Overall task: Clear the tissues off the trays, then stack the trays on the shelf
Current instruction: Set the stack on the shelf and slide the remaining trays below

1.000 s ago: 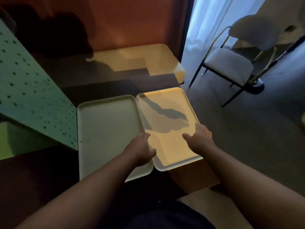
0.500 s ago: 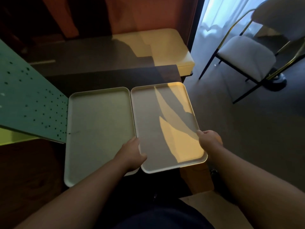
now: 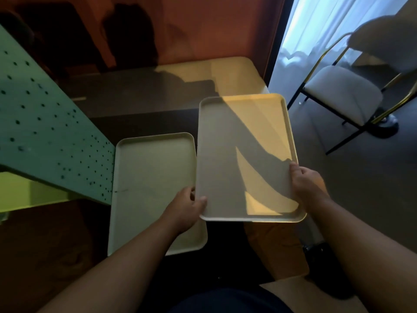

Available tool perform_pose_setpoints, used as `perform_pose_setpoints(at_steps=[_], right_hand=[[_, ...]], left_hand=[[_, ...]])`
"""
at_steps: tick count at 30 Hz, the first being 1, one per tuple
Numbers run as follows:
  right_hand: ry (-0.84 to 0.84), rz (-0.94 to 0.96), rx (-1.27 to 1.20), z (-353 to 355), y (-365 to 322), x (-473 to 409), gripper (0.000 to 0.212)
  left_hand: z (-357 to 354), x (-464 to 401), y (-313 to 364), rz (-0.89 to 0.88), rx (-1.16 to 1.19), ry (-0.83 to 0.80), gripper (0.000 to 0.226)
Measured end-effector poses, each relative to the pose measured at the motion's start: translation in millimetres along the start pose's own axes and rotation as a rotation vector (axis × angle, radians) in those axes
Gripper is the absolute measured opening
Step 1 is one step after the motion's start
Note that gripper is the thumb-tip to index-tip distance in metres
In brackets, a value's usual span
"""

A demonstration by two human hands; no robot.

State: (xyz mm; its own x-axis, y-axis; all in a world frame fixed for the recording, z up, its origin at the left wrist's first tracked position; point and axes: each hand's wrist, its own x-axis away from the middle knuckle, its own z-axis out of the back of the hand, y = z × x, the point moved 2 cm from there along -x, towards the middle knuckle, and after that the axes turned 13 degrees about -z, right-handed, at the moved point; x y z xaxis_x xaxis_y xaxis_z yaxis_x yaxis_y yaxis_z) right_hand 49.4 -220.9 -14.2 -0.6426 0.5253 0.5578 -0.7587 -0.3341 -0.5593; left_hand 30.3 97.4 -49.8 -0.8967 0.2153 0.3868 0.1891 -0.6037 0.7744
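Observation:
Two pale, empty trays are in the head view, with no tissues on them. The right tray (image 3: 228, 154) is lifted off the dark table, partly lit by yellow light. My left hand (image 3: 185, 208) grips its left rim near the front corner, thumb on top. My right hand (image 3: 306, 184) grips its right rim, fingers curled over the edge. The left tray (image 3: 149, 177) lies flat on the table (image 3: 144, 123), partly under my left hand and the raised tray's edge.
A green perforated panel (image 3: 45, 136) slopes in from the left, touching the left tray's side. A cream low table (image 3: 230, 73) stands behind. A white-cushioned chair (image 3: 343, 93) with black and gold legs stands at right by the curtain. Grey floor lies to the right.
Both hands took hold of the right tray's side rims and lifted it up and away from the table. The left tray stayed where it was.

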Motion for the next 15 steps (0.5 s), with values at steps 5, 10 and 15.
perform_pose_setpoints(at_steps=[5,10,15], right_hand=[[-0.005,0.028,-0.019,-55.8,-15.4,32.9,0.050],[-0.033,0.019,0.058,-137.4,1.1,73.8,0.046],[-0.063,0.029,0.108,-186.1,-5.6,99.2,0.039]], left_hand=[[40.2,22.5,-20.8,-0.069,-0.016,0.296,0.021],[71.6,69.0,-106.5,0.067,-0.154,0.224,0.033],[90.7,99.2,-148.3,0.152,-0.193,0.231,0.029]])
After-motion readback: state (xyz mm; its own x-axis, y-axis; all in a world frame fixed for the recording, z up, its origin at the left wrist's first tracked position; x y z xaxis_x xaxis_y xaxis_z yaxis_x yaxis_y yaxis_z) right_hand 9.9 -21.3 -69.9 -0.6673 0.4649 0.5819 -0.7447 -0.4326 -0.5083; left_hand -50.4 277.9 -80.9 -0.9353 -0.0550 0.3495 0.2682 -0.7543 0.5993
